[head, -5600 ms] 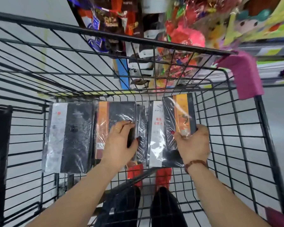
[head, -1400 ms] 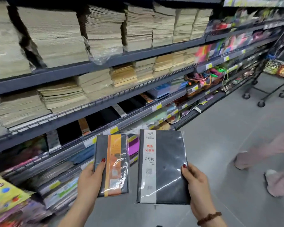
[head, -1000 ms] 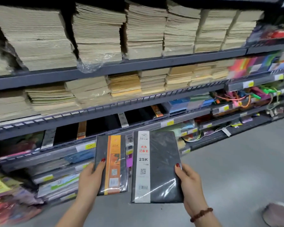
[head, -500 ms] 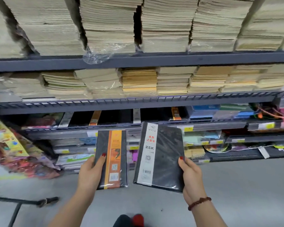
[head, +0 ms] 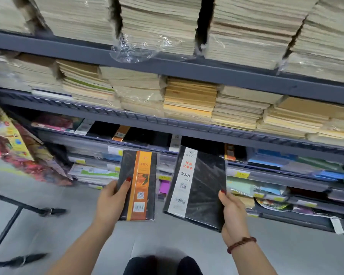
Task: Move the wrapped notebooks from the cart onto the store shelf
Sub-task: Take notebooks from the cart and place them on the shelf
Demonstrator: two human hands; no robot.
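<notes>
My left hand (head: 112, 201) grips a small wrapped black notebook with an orange band (head: 140, 185) by its left edge. A larger wrapped black notebook with a white band marked 25K (head: 199, 187) is held at its right lower edge by my right hand (head: 231, 211). Both notebooks are in the air in front of the grey store shelf (head: 187, 132). On that shelf level, behind them, lie similar black notebooks with orange and white bands (head: 139, 135).
Stacks of beige paper books (head: 189, 100) fill the two upper shelves. Lower shelves hold coloured stationery (head: 286, 165). Colourful packets (head: 18, 147) hang at the left. A black cart frame (head: 10, 219) stands at the lower left on the grey floor.
My view has closed in on the shelf and both notebooks have risen toward the level with the black notebooks. The larger one tilts more to the right. Both grips are unchanged.
</notes>
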